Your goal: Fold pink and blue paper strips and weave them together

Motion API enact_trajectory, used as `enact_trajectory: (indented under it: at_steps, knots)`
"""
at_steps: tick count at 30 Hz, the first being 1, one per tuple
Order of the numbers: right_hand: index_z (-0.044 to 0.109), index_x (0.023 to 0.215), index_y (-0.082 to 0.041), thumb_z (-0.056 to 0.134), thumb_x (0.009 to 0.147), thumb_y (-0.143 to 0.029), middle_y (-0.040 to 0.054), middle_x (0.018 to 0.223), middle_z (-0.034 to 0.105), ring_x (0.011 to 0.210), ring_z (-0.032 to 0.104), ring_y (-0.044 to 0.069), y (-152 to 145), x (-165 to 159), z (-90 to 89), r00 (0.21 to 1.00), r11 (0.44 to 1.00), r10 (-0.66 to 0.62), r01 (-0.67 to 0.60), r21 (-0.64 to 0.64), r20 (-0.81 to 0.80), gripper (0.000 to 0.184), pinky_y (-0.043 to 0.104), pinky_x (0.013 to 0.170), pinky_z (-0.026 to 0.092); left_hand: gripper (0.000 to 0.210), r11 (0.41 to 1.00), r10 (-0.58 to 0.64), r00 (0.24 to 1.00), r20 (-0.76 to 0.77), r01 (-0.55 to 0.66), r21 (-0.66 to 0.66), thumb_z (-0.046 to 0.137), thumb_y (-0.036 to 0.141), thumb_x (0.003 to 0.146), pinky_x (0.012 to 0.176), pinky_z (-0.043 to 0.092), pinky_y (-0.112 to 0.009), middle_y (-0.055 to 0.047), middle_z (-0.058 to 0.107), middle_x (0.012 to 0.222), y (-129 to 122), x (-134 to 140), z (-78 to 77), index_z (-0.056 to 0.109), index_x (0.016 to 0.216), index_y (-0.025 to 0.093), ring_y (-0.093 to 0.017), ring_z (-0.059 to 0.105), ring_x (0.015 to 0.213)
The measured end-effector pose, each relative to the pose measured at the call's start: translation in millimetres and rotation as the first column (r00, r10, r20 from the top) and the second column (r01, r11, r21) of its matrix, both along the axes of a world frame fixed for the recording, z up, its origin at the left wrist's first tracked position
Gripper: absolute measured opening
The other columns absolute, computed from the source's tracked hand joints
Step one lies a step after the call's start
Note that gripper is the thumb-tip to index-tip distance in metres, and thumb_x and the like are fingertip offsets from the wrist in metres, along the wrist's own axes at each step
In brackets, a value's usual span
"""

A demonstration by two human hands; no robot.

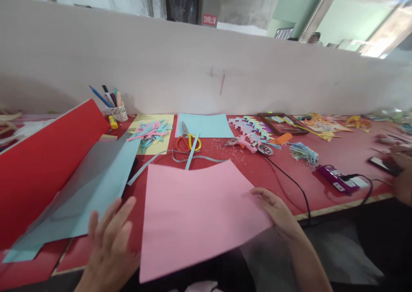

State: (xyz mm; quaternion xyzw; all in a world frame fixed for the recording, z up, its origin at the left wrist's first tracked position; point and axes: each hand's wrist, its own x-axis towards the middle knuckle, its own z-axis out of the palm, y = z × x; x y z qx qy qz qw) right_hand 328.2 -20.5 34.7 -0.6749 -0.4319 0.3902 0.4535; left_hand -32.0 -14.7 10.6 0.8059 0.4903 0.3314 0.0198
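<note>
A large pink sheet of paper (199, 215) hangs tilted over the table's front edge. Its right edge is pinched in my right hand (273, 208), thumb and fingers on either side. My left hand (111, 240) is raised beside the sheet's left edge, fingers apart and somewhat blurred, with nothing in it. Left of that hand lie light blue sheets (96, 176), partly under a leaning red board (54, 163). Behind the pink sheet are scissors (186, 139) with red and yellow handles, and thin blue paper strips (193, 152).
A pen cup (119, 111), cut paper pieces on a yellow sheet (154, 150), a pink glue gun (246, 142), and a purple power strip (337, 179) with cables stand on the red table (280, 172). At far right, another person's hand (402, 161) is near a phone (384, 165).
</note>
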Motion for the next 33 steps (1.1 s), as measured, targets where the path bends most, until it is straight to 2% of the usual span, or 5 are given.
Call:
enact_trajectory:
  at_steps: [7, 14, 21, 29, 33]
  knots:
    - [0.05, 0.119, -0.023, 0.049, 0.07, -0.05, 0.0116, 0.132, 0.041, 0.124, 0.034, 0.029, -12, -1, 24.3, 0.723, 0.894, 0.442, -0.402, -0.197, 0.532, 0.056, 0.046, 0.098, 0.032, 0.031, 0.892, -0.422, 0.89, -0.172, 0.375, -0.251, 0.04, 0.023, 0.082, 0.09, 0.045, -0.024, 0.006, 0.067, 0.099, 18, -2, 5.0, 0.06, 0.101, 0.037, -0.011, 0.063, 0.089]
    - [0.034, 0.131, -0.03, 0.066, 0.063, -0.034, 0.0094, 0.143, 0.021, 0.131, 0.015, 0.032, -17, -46, 4.4, 0.081, 0.568, 0.67, -0.696, -0.439, 0.738, 0.076, 0.054, 0.102, 0.02, 0.076, 0.906, -0.38, 0.83, -0.409, 0.246, -0.343, 0.06, 0.046, 0.063, 0.1, 0.029, -0.05, -0.005, 0.041, 0.134, -6, 15, -5.8, 0.03, 0.131, 0.032, -0.028, 0.038, 0.122]
    - [0.051, 0.119, -0.023, 0.048, 0.075, -0.013, 0.0096, 0.131, 0.045, 0.12, 0.04, 0.024, -8, -48, -8.4, 0.063, 0.591, 0.573, -0.723, -0.358, 0.817, 0.045, 0.04, 0.097, 0.035, 0.051, 0.932, -0.363, 0.837, -0.409, 0.326, -0.159, 0.049, 0.031, 0.077, 0.096, 0.037, -0.034, -0.001, 0.054, 0.123, -17, 26, -5.8, 0.039, 0.126, 0.032, -0.02, 0.049, 0.111]
    - [0.064, 0.073, -0.018, 0.04, 0.086, -0.025, 0.0018, 0.071, 0.066, 0.07, 0.058, 0.013, 42, -43, 53.8, -0.049, 0.261, 0.829, -0.847, -0.463, 0.557, 0.028, 0.03, 0.083, 0.039, 0.045, 0.849, -0.393, 0.888, -0.238, 0.251, -0.466, 0.032, 0.019, 0.079, 0.067, 0.051, -0.021, 0.001, 0.066, 0.104, 11, 23, 35.2, 0.048, 0.12, 0.03, -0.014, 0.064, 0.083]
    - [0.061, 0.073, -0.014, 0.042, 0.085, -0.026, 0.006, 0.077, 0.062, 0.07, 0.056, 0.014, 74, -52, 45.3, 0.003, 0.389, 0.768, -0.797, -0.462, 0.641, 0.026, 0.025, 0.066, 0.042, 0.037, 0.862, -0.282, 0.891, -0.355, 0.073, -0.501, 0.029, 0.022, 0.084, 0.067, 0.051, -0.027, -0.002, 0.068, 0.094, 36, 32, 37.5, 0.06, 0.103, 0.024, -0.018, 0.065, 0.081]
